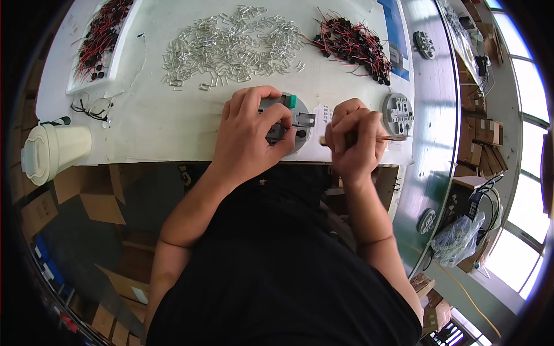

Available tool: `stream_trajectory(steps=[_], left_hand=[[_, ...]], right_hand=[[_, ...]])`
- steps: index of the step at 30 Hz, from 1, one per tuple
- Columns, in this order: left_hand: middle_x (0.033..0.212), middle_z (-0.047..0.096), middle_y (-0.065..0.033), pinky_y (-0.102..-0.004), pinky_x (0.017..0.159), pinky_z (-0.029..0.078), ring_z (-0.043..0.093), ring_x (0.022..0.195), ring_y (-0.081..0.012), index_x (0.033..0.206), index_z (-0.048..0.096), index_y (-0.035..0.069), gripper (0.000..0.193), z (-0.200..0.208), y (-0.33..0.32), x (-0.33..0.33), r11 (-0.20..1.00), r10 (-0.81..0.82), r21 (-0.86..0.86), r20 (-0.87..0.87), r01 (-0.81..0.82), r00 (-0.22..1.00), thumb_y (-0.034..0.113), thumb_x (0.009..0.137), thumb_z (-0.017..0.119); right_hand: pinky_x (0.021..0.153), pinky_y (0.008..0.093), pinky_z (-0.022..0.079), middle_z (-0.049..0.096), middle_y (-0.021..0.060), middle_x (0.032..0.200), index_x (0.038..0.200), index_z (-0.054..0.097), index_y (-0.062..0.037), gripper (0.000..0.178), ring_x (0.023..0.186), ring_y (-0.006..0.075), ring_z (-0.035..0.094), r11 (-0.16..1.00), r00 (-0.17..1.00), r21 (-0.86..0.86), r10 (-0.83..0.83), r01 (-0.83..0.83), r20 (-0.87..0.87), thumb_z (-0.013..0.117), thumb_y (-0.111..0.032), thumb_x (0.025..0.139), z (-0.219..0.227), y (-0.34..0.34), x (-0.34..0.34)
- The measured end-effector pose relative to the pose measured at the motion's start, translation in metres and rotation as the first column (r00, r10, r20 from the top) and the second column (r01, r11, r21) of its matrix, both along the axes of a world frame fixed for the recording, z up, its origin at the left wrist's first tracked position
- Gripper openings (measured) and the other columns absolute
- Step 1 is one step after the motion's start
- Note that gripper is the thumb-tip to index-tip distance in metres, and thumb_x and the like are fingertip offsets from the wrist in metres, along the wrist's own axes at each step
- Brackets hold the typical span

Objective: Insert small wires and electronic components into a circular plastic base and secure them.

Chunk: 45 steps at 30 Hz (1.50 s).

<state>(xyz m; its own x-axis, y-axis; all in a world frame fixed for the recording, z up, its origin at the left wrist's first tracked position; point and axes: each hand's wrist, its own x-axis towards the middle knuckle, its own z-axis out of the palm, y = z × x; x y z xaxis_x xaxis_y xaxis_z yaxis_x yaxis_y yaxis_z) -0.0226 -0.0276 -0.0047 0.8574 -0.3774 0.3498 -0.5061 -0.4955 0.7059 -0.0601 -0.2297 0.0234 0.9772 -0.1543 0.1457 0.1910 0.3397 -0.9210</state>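
Observation:
A grey round plastic housing point(301, 132) with a green block point(292, 101) on it lies near the table's front edge. My left hand point(245, 130) curls over its left side, thumb and fingers gripping it, so much of the housing is hidden. Just to the right, my right hand point(358, 135) is closed around a thin stick-like tool point(394, 138); one end sticks out on each side of the fist, and its exact kind cannot be made out. A second grey round housing point(398, 114) rests beyond that hand, at the table's right edge.
Clear and silvery U-shaped pieces point(225, 49) are heaped at the back. Black parts with red wires lie in a pile point(352, 46) and in a white tray point(118, 57). Glasses point(99, 108) and a cream lidded cup point(60, 147) stand left. A green conveyor point(430, 167) carries housings at right.

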Motion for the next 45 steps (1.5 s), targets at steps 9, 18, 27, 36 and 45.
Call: stream_trajectory(steps=[9, 18, 27, 36, 45], left_hand=[[0.135, 0.06, -0.0086, -0.0457, 0.11, 0.043, 0.055, 0.127, -0.0338, 0.105, 0.07, 0.016, 0.032, -0.001, 0.002, -0.001, 0.999, -0.001, 0.034, -0.029, 0.002, 1.0, 0.018, 0.077, 0.085], [0.141, 0.049, -0.0143, -0.0521, 0.108, 0.048, 0.051, 0.133, -0.0407, 0.135, 0.062, 0.02, 0.074, 0.038, 0.0, 0.006, 0.965, -0.177, 0.203, 0.026, 0.168, 0.984, 0.019, 0.067, 0.092], [0.152, 0.042, -0.0176, -0.0505, 0.11, 0.053, 0.053, 0.137, -0.0459, 0.149, 0.055, 0.013, 0.088, 0.002, 0.015, 0.001, 0.965, -0.124, -0.214, 0.134, 0.151, 0.983, 0.015, 0.071, 0.096], [0.129, 0.068, -0.0166, -0.0443, 0.097, 0.057, 0.065, 0.116, -0.0312, 0.157, 0.049, 0.006, 0.105, 0.014, 0.028, 0.008, 0.982, -0.19, -0.036, -0.167, 0.187, 0.967, 0.027, 0.068, 0.1], [0.103, 0.07, -0.0097, -0.0381, 0.087, 0.057, 0.064, 0.095, -0.0238, 0.154, 0.059, 0.008, 0.11, 0.001, 0.025, 0.01, 0.989, -0.114, -0.118, -0.175, 0.094, 0.978, 0.029, 0.056, 0.105]], right_hand=[[0.049, 0.027, 0.034, 0.058, 0.0102, 0.077, 0.073, 0.055, -0.0013, 0.064, 0.051, 0.0121, 0.04, 0.843, 0.961, -0.531, 0.067, 0.089, 0.267, 0.037, -0.043, 0.118, -0.012, 0.034, 0.017], [0.051, 0.0297, 0.036, 0.054, 0.0078, 0.076, 0.096, 0.059, -0.0022, 0.069, 0.062, 0.0139, 0.045, 0.964, 0.973, 0.227, 0.091, -0.14, 0.213, 0.03, -0.062, 0.114, 0.043, 0.001, 0.012], [0.062, 0.0417, 0.051, 0.065, 0.0154, 0.079, 0.092, 0.069, -0.0004, 0.029, 0.07, 0.0273, 0.065, 0.504, 0.991, -0.856, 0.017, -0.12, -0.129, 0.066, -0.025, 0.107, 0.043, -0.027, 0.008], [0.059, 0.0488, 0.052, 0.067, 0.0126, 0.074, 0.081, 0.066, -0.0065, 0.031, 0.066, 0.0393, 0.067, 0.009, 0.985, -0.99, 0.106, -0.139, -0.138, 0.069, -0.029, 0.102, 0.037, -0.002, 0.019], [0.055, 0.0507, 0.052, 0.067, 0.0137, 0.07, 0.08, 0.064, -0.007, 0.032, 0.063, 0.0396, 0.068, -0.091, 0.976, -0.984, 0.146, -0.15, -0.163, 0.068, -0.03, 0.102, 0.036, 0.006, 0.021]])
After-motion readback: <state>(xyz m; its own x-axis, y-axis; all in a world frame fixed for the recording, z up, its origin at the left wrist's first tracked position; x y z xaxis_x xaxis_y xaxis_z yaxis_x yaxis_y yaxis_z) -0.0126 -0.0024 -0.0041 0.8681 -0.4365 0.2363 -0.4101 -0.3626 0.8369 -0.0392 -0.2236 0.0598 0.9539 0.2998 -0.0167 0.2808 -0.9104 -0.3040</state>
